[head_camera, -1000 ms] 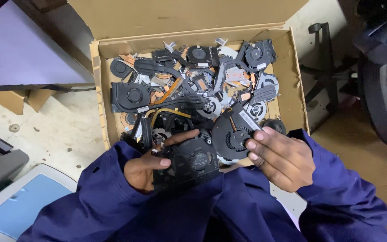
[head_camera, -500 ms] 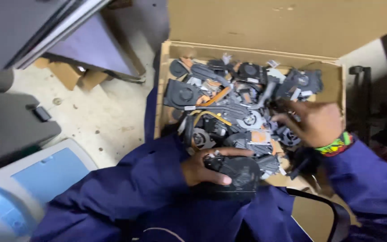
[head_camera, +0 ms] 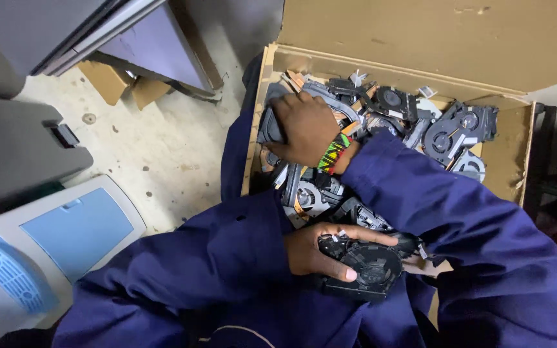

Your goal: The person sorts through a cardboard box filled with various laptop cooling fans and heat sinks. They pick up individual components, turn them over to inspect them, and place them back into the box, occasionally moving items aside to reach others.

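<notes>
The left hand (head_camera: 320,251) grips a flat black plastic blower fan (head_camera: 365,267) with a round rotor recess, thumb laid across its upper face and fingers curled under its near edge; the fan sits low in the view, just in front of the near edge of the box and against the dark blue work-jacket sleeves. The right hand (head_camera: 305,127), wearing a woven wristband (head_camera: 333,153) of green, yellow, red and black beads, reaches across to the left corner of the open brown corrugated cardboard box (head_camera: 514,164) and presses down, fingers bent over a dark curved fan housing (head_camera: 272,122); whether they actually clasp it I cannot tell. The box is heaped with a jumble of cooling fans (head_camera: 449,132): matte black shells, round hubs, thin grey metal plates and strips of copper-coloured heat pipe. Its tall flap (head_camera: 433,32) stands up behind. To the left lies a speckled, stained concrete floor (head_camera: 156,148), a smooth pale-grey casing with a light-blue panel (head_camera: 75,235), and torn cardboard scraps (head_camera: 120,84).
</notes>
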